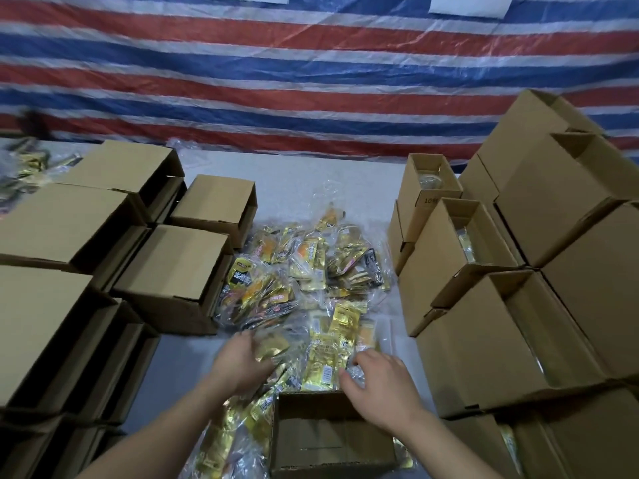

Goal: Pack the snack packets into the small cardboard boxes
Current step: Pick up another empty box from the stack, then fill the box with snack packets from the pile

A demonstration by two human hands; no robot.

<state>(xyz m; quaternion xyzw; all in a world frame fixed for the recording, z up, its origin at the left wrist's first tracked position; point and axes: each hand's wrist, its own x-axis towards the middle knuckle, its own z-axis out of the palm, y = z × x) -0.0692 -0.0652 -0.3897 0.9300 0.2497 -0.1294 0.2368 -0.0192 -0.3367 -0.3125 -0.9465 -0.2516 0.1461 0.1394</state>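
A loose pile of gold and black snack packets (304, 271) covers the middle of the table. Right in front of me stands a small open cardboard box (332, 433), its inside dark and seemingly bare. My left hand (242, 361) lies on the near packets, fingers spread and lightly curled over a gold packet (273, 349). My right hand (380, 385) reaches over the box's far rim, with its fingertips on a clear wrapped packet (354, 373) beside a yellow packet (323, 361). Whether either hand holds a packet firmly is unclear.
Stacks of closed small boxes (86, 236) fill the left side. Open boxes holding packets (484, 305) stand stacked on the right. More packets (27, 167) lie at the far left. A striped red, white and blue tarp (311, 81) hangs behind the table.
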